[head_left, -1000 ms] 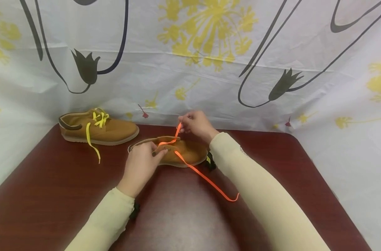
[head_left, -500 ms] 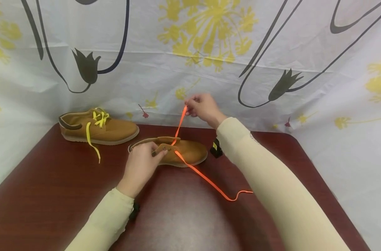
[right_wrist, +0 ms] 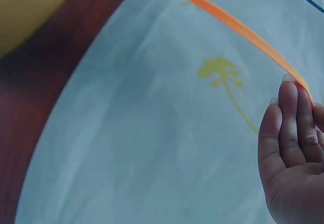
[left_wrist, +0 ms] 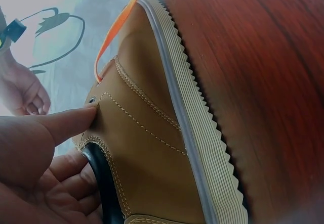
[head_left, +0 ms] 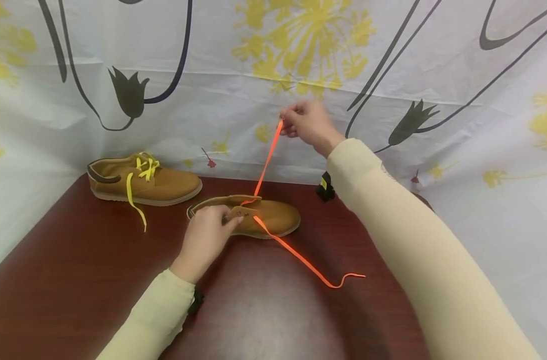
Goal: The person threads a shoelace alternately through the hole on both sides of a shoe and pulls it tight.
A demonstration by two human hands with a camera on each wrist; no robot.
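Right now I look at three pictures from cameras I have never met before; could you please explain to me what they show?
There is no machine, only a person's left hand and right hand. The widest picture is taken from the person's head, looking forward and down; the other two are taken from the left and right wrists.

On the dark red table are a yellow-laced shoe and, to its right, an orange-laced shoe. The left hand pinches the second shoe beside its eyelets. The right hand, raised, holds one length of the orange lace; the other length trails on the table.
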